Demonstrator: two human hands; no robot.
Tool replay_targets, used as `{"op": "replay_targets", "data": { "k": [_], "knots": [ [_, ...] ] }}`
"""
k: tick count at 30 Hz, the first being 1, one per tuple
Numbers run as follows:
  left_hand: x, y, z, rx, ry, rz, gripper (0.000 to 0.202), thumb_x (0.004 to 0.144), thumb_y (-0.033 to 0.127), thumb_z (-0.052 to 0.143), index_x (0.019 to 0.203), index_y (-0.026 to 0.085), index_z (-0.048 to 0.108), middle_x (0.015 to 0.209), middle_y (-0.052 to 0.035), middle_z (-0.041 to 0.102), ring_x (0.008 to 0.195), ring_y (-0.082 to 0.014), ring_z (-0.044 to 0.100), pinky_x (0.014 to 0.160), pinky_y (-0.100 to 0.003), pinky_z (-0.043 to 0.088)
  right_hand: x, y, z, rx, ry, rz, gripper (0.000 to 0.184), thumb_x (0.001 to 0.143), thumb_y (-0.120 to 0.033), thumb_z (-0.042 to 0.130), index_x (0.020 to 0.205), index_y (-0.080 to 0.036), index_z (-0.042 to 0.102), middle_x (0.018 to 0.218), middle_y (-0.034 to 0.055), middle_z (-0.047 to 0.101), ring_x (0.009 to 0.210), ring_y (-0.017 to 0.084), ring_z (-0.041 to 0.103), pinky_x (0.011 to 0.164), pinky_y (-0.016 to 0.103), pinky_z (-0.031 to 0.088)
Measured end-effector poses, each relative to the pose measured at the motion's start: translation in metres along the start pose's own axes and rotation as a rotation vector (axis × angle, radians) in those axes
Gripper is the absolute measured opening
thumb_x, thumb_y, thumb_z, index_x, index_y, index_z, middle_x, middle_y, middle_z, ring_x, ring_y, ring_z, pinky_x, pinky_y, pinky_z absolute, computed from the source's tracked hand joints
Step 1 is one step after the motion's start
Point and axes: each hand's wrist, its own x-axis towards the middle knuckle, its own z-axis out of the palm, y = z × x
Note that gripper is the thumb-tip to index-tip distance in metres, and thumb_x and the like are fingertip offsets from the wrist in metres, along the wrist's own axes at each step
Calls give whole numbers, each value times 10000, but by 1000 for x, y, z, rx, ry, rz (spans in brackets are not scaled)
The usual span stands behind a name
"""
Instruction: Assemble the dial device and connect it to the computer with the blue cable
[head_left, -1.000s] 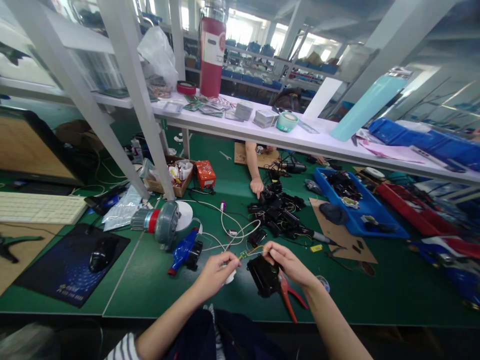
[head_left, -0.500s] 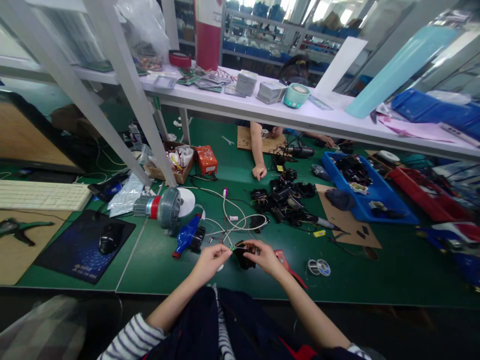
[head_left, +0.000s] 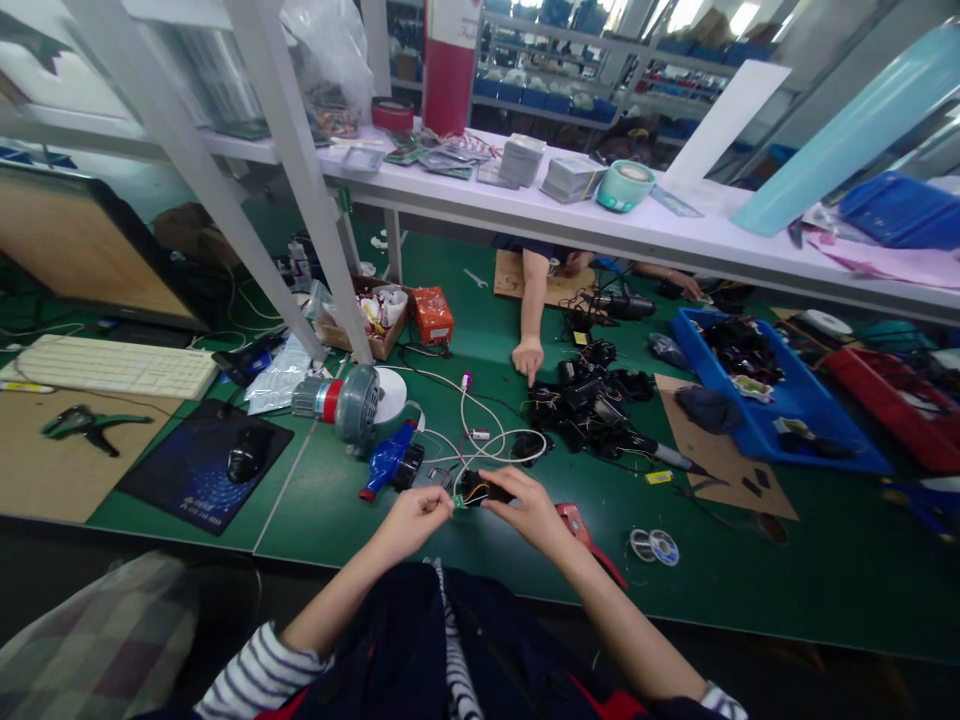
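Observation:
My left hand [head_left: 417,517] pinches the edge of a small green circuit board [head_left: 458,501], low over the bench near its front edge. Thin wires run from the board to a black plastic housing [head_left: 472,486]. My right hand [head_left: 523,503] grips this housing from the right, its fingers covering much of it. Just beyond both hands lies a looped white cable [head_left: 491,398]. Beside my right hand rests a red-handled tool [head_left: 589,540], partly covered by the wrist. A blue valve-like body [head_left: 388,461] with a black cap lies to the left.
A co-worker's hand [head_left: 528,357] points at a heap of black housings [head_left: 577,400]. A soldering iron [head_left: 664,453] lies right of it. Solder spools [head_left: 663,547], a blue bin [head_left: 817,440], a grey motor-like unit [head_left: 355,408] and a mouse [head_left: 247,453] surround the work area. A shelf [head_left: 480,205] crosses above.
The view has shifted, so the bench appears further right. The black housing is now tilted and closer beneath my right hand's fingers. The co-worker's hand has moved to point at the heap.

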Motion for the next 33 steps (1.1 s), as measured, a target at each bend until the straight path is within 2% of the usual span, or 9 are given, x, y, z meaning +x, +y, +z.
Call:
{"op": "replay_targets", "data": {
  "k": [4,7,10,14,21,27,33],
  "knots": [
    [-2,-4,0,32,46,-10,202,692,336,479,604,158,511,508,54,401,489,-89,334,502,-232,230,1,-6,-4,-213,-80,-166,407,795,-233,645,1188,-173,561,998,86,655,899,204,596,772,350,471],
    [0,-7,2,43,47,-10,183,680,316,469,585,163,500,496,58,383,491,-93,328,506,-236,218,2,-13,-2,-308,-96,-182,405,754,-184,681,1140,-157,561,985,86,665,883,218,597,753,361,454],
    [1,-5,6,40,32,-4,178,670,310,478,573,163,503,491,61,364,496,-93,314,512,-239,207,3,-22,4,-313,-100,-194,310,726,-172,706,1012,-154,588,934,78,667,859,218,592,744,354,441],
    [-1,-1,9,-21,-8,3,197,688,340,487,602,164,511,513,57,390,504,-94,328,510,-235,221,4,-26,11,-289,-108,-198,299,715,-176,718,984,-150,591,923,86,663,861,218,586,742,345,430],
    [-6,-4,6,-141,-101,-24,313,735,454,527,658,151,533,528,57,383,485,-82,314,498,-232,213,5,-18,10,-128,-111,-201,323,676,-214,756,960,-155,613,862,56,672,802,187,595,720,319,438],
    [-7,-9,4,-179,-105,-33,350,752,481,532,679,140,555,556,36,432,527,-91,371,528,-236,243,4,-15,12,-24,-96,-140,269,720,-266,722,955,-166,639,849,54,675,803,176,600,724,313,455],
    [-7,-10,9,-196,-112,-36,374,754,505,535,695,136,550,558,41,420,530,-90,360,535,-238,240,2,-17,15,11,-62,-180,228,762,-284,683,950,-163,640,835,61,677,781,173,609,702,305,465]
  ]
}}
